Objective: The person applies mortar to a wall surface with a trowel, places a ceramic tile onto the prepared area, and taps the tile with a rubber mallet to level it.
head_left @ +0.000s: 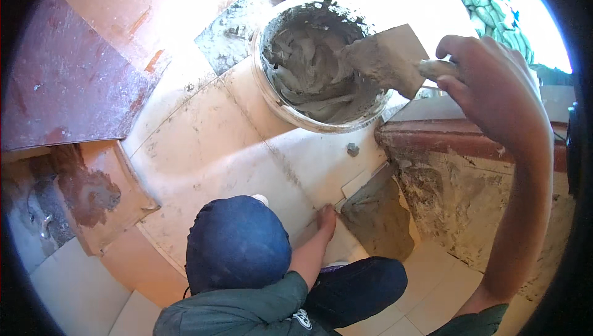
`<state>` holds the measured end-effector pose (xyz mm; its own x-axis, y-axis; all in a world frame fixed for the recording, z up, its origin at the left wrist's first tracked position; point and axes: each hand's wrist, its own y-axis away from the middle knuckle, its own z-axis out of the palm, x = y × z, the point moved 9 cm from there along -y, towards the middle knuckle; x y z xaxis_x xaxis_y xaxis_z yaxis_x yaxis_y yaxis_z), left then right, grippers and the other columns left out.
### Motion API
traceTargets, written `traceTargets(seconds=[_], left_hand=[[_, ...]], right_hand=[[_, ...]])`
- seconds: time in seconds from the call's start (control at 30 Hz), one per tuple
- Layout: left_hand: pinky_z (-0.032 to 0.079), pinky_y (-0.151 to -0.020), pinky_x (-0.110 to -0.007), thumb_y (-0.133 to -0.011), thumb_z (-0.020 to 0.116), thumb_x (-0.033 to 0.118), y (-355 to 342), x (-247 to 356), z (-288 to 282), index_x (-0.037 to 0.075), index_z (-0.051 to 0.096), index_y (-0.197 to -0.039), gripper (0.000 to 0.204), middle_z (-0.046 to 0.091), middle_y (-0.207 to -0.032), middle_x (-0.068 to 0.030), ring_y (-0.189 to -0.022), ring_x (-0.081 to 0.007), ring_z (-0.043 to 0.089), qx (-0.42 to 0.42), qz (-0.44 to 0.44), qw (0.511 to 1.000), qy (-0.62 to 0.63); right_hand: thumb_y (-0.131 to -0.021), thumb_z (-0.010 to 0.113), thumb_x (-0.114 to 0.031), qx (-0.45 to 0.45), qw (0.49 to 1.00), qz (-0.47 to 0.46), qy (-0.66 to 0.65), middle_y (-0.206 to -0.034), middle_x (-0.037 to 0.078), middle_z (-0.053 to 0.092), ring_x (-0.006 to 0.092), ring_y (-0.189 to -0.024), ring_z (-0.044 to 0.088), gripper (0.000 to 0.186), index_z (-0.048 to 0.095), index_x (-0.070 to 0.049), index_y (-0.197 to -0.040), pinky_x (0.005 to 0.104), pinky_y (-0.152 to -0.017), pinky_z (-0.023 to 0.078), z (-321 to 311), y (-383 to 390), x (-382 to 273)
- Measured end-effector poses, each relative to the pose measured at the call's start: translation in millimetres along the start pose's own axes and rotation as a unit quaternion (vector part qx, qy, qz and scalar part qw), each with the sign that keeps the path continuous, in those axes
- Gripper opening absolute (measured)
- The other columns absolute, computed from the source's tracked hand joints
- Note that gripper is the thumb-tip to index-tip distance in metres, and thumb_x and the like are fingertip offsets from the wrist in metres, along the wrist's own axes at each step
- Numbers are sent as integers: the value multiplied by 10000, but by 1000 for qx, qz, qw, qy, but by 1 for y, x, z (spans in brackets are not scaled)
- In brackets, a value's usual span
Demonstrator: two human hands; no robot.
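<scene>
My right hand (488, 79), raised at the right, is wrapped round the handle of a trowel (392, 58). Wet grey mortar smears the trowel's broad flat blade, which reaches over the right rim of a round white bucket (272, 98). Inside the bucket lies thick, stirred grey mortar (312, 64). Lower down, near the middle, my left hand (326, 220) is closed at the left corner of a tile (380, 215) coated with grey mortar. Its fingertips are partly hidden. My bent knees (238, 243) show below, in dark blue trousers.
Light floor tiles (228, 169) surround the bucket. A mortar-stained low wall (457, 206) with a red-brown ledge (445, 135) runs along the right. Reddish boards (74, 76) lie at the left, above a mortar-stained tile (92, 194). Green sacks (491, 8) are stacked far right.
</scene>
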<state>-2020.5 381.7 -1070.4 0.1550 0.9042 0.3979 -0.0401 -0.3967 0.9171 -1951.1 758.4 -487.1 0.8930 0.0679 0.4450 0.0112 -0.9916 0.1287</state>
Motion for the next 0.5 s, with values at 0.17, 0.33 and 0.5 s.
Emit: traceTargets(seconds=[0.17,0.33,0.5], left_hand=[[458,-859,-486,-992,422,395,-7,-4,1,-8,685,-962,482,697,-932,-220,-916,-387,650,30,68,997,-17],[454,-849,-502,-989,433,400,-10,-17,14,-10,682,-963,480,692,-960,-229,-906,-392,643,-62,0,998,15],[462,-832,-502,-977,451,411,-6,-15,13,0,692,-942,478,701,-919,-214,-878,-394,648,-51,-12,995,82]], right_hand=[[-867,746,-132,-37,992,-52,110,-847,98,708,259,-810,683,180,687,-66,-1023,408,-782,518,3,-41,-43],[-860,755,-182,-82,987,-50,130,-825,137,712,305,-796,703,175,706,-51,-964,412,-771,540,6,-68,-50],[-852,762,-252,-24,995,-83,46,-836,167,724,328,-816,715,251,723,-16,-927,423,-792,554,23,-84,-62]])
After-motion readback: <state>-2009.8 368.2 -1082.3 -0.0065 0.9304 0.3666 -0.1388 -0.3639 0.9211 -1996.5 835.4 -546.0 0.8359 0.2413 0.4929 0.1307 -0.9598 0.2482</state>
